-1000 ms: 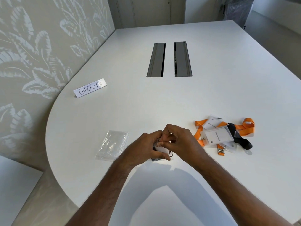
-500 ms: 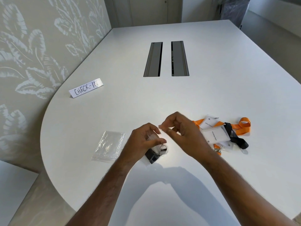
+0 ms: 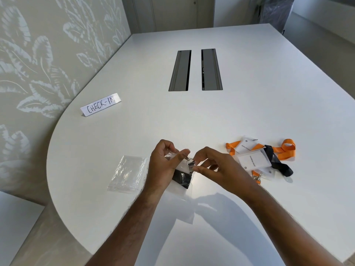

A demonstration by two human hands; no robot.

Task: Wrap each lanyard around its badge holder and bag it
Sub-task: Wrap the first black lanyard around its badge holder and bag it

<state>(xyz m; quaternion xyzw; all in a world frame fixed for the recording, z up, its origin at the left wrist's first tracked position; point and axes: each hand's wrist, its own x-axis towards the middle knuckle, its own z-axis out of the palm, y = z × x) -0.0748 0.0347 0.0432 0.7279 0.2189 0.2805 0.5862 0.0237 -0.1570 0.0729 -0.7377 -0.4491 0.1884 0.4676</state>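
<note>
Left hand (image 3: 165, 166) fingers are curled round a badge holder (image 3: 182, 167) wound with a black lanyard (image 3: 181, 178), held just above the white desk (image 3: 249, 116), while the metal clip (image 3: 189, 162) at its top is pinched by the right hand (image 3: 213, 167). A clear bag appears to surround the bundle, though this cannot be told for certain; the bagging step is judged to be in hand, and sealing and setting aside would be called for next. Spare clear bags (image 3: 127, 174) are seen just left of the hands. Unwrapped badges with orange and black lanyards (image 3: 261, 158) are piled to the right. A "CHECK-IN" card (image 3: 100, 106) and two cable slots (image 3: 195, 70) are seen further back, beside leaf-patterned wallpaper (image 3: 38, 64).
</note>
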